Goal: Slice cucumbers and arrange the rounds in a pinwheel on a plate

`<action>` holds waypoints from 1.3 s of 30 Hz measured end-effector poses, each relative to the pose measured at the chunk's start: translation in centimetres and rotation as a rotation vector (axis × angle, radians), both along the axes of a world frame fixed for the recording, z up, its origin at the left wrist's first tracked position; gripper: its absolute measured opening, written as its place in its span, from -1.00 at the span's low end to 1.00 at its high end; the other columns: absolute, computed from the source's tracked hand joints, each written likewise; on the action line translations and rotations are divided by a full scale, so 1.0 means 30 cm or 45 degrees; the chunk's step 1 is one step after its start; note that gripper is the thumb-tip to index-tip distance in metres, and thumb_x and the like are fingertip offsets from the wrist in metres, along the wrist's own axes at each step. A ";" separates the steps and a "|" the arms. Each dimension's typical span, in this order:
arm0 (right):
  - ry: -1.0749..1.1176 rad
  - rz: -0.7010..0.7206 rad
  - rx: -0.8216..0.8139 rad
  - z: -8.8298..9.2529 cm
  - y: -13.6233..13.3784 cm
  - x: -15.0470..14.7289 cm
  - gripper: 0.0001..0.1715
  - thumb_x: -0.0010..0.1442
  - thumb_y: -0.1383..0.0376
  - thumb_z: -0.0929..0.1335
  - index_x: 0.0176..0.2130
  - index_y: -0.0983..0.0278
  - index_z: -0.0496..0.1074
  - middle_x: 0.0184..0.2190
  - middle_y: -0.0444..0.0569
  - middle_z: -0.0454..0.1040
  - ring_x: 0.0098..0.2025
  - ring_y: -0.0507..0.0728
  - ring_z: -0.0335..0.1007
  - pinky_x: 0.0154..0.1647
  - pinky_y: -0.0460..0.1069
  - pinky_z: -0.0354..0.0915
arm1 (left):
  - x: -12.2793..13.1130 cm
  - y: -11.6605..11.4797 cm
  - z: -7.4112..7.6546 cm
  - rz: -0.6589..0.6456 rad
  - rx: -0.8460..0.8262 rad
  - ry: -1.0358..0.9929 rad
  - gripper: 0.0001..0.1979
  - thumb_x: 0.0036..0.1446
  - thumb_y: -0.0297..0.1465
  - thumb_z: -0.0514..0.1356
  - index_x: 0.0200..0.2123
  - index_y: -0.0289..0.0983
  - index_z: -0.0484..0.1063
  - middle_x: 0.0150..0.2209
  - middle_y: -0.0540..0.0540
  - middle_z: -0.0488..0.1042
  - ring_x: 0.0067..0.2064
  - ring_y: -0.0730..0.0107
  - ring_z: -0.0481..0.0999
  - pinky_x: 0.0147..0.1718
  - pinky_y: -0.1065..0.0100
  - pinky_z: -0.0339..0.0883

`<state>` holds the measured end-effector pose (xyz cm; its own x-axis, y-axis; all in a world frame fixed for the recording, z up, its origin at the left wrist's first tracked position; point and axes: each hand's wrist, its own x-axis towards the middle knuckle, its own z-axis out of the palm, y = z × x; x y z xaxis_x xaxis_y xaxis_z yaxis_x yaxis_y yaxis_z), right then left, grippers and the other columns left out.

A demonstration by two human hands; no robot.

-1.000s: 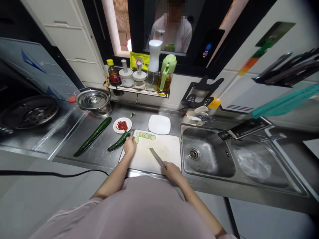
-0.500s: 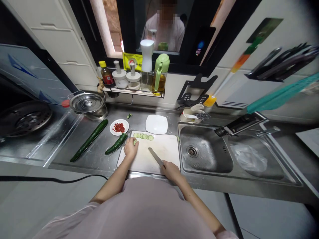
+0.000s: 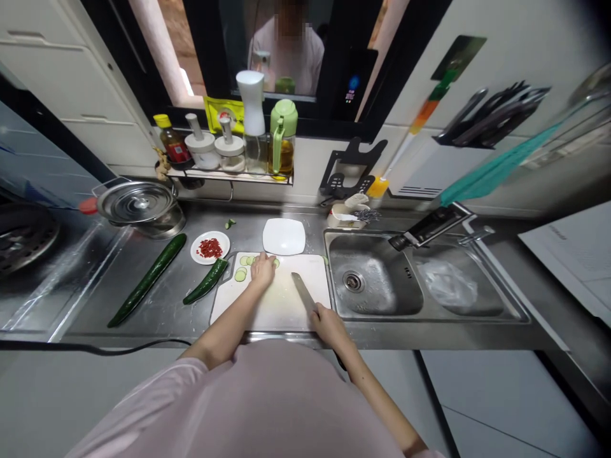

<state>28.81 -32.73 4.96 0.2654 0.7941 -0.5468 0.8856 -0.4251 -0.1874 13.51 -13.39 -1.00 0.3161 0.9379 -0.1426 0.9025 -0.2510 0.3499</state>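
Observation:
My left hand (image 3: pixel 263 270) rests at the far edge of the white cutting board (image 3: pixel 281 308), its fingers bent down and closed over the row of cucumber slices (image 3: pixel 246 260). Two more slices lie just left of it. My right hand (image 3: pixel 326 322) is closed round the handle of a knife (image 3: pixel 303 291) at the board's near right corner. The blade lies flat and points up the board towards my left hand. A cut half cucumber (image 3: pixel 206 281) lies on the counter off the board's left edge, apart from both hands.
A whole cucumber (image 3: pixel 146 280) lies further left. A small plate of red chilli (image 3: pixel 210 247) and a white square plate (image 3: pixel 284 236) sit behind the board. There is a lidded pot (image 3: pixel 137 203) at the back left, a condiment shelf (image 3: pixel 229 172) on the wall and a sink (image 3: pixel 382 305) to the right.
My left hand has left the end of the half cucumber and moved right onto the row of slices. The knife hand has hardly moved. The camera has turned to the right.

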 end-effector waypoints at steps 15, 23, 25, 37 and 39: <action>0.047 0.022 0.004 -0.013 -0.008 0.006 -0.67 0.33 0.22 0.12 -0.06 0.25 0.35 -0.15 0.06 0.53 -0.10 0.15 0.42 -0.32 -0.06 0.04 | -0.098 -0.033 -0.011 0.407 -0.350 -0.474 -0.74 0.01 -0.45 0.20 -0.17 -0.20 0.50 -0.33 -0.01 0.55 -0.24 0.32 0.53 -0.22 0.36 0.34; 0.044 0.127 -0.034 0.007 0.020 -0.050 -0.69 0.35 0.22 0.13 -0.06 0.24 0.34 -0.14 0.07 0.52 -0.11 0.13 0.43 -0.28 -0.07 0.07 | -0.136 -0.132 -0.064 0.674 -0.595 -0.784 -0.66 0.09 -0.51 0.18 -0.02 -0.33 0.31 -0.42 -0.03 0.54 -0.39 0.46 0.56 -0.36 0.45 0.38; 0.034 0.152 -0.035 0.015 0.028 -0.065 -0.69 0.35 0.24 0.13 -0.06 0.24 0.34 -0.15 0.08 0.52 -0.11 0.14 0.43 -0.28 -0.06 0.09 | -0.143 -0.152 -0.066 0.633 -0.583 -0.746 -0.64 0.08 -0.50 0.19 -0.01 -0.31 0.32 -0.44 -0.01 0.54 -0.39 0.45 0.56 -0.35 0.45 0.37; 0.007 0.270 -0.017 -0.003 0.031 -0.127 -0.68 0.35 0.24 0.11 -0.06 0.25 0.33 -0.20 0.09 0.53 -0.15 0.17 0.46 -0.24 -0.03 0.15 | -0.185 -0.188 -0.008 0.276 -0.313 -0.190 -0.63 0.08 -0.25 0.25 -0.02 -0.18 0.43 -0.30 -0.07 0.57 -0.19 0.26 0.53 -0.24 0.37 0.27; 0.002 0.281 -0.026 -0.001 0.031 -0.129 -0.69 0.35 0.25 0.12 -0.06 0.26 0.33 -0.19 0.10 0.53 -0.15 0.18 0.46 -0.24 -0.02 0.15 | -0.191 -0.184 -0.007 0.268 -0.306 -0.169 -0.65 0.10 -0.28 0.24 -0.01 -0.15 0.43 -0.28 -0.05 0.57 -0.18 0.28 0.52 -0.24 0.37 0.26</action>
